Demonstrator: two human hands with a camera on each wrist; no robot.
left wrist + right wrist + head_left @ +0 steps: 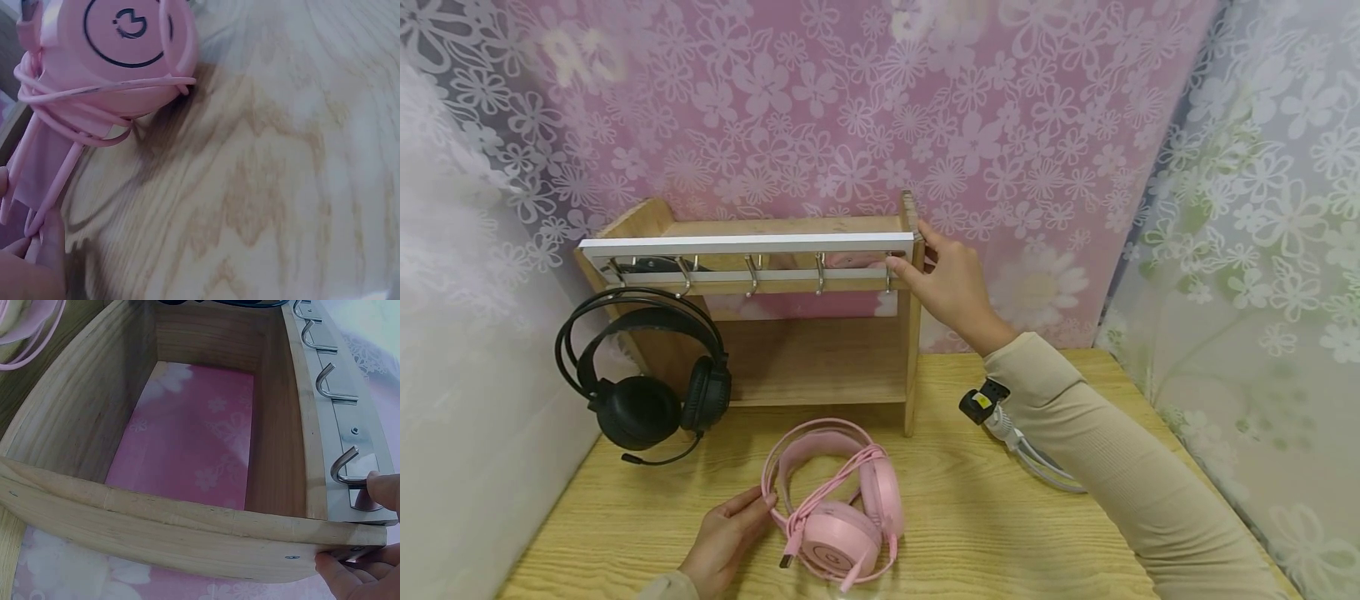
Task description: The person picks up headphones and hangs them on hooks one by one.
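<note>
My left hand (726,533) pinches the outer headband of a pink headset (883,492), low over the table in front of a wooden shelf rack. A pink cable with a USB plug (786,560) is wound around the headset. In the left wrist view, thumb and fingertips (50,250) hold the thin band close to the cable loops. My right hand (953,279) grips the upper right corner of the rack (912,333), thumb against the metal hook rail (745,243) by the rightmost hook. Its other fingers reach around the side panel in the right wrist view.
A black headset (640,408) with a mic boom hangs from the rail's left end. Right of the rack, a white cable (1037,458) and a small black device (977,406) lie on the wooden table (970,533). Flowered curtains (1247,250) surround the table.
</note>
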